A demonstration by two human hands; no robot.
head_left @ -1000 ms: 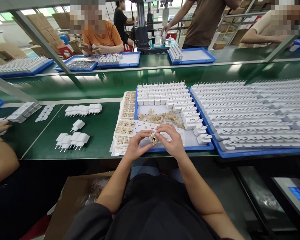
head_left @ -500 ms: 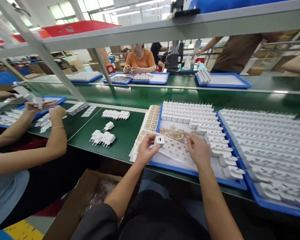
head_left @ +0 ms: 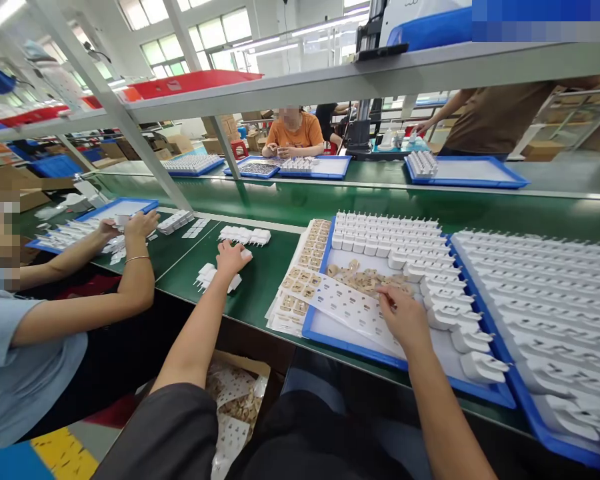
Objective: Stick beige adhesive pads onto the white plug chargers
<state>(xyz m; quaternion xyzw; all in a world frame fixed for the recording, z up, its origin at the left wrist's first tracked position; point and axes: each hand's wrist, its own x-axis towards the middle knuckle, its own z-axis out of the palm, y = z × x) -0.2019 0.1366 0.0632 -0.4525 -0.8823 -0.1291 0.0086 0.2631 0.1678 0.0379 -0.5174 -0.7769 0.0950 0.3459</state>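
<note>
My left hand [head_left: 231, 260] reaches over the green bench to the left. Its fingers are closed around a white plug-in charger [head_left: 246, 255], mostly hidden by the hand. A row of white chargers [head_left: 245, 235] lies just beyond it, and a cluster of them [head_left: 207, 275] sits on its near side, partly behind my wrist. My right hand [head_left: 403, 313] hovers above the blue tray [head_left: 355, 345], thumb and forefinger pinched together; anything between them is too small to make out. Below its fingertips are a printed white sticker sheet [head_left: 347, 303] and crumpled brownish film scraps [head_left: 365, 279].
Stacked sticker sheets [head_left: 305, 267] lie along the tray's left side. Upright chargers [head_left: 385, 230] fill its back and right. Another full tray [head_left: 545, 320] stands further right. A co-worker's arms [head_left: 135, 260] work at the left. A metal shelf [head_left: 300, 83] crosses overhead. An open carton [head_left: 245, 387] sits below.
My left hand has moved from beside the sticker sheet, where it held a charger, leftward to the chargers on the bench. The right hand stays over the tray. The view has shifted slightly.
</note>
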